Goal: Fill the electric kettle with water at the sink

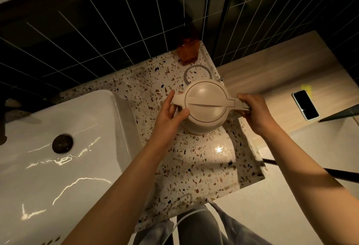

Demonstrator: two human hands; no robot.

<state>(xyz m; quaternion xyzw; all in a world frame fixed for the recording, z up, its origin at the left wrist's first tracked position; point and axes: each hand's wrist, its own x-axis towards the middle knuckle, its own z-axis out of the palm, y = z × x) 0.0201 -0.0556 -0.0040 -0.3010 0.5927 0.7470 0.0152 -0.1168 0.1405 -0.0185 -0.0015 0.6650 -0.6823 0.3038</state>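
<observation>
Head view, kettle (206,106) upright, handle rightward

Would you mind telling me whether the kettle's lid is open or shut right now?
Shut. The lid lies flat over the kettle, its rim seated all round with no opening visible.

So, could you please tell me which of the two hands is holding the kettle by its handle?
The right hand is the one: it grips the handle at the kettle's right side. The left hand only steadies the body beside the spout.

Matt plastic kettle (206,106), speckled terrazzo counter (204,159), glossy ceramic sink (97,108).
</observation>
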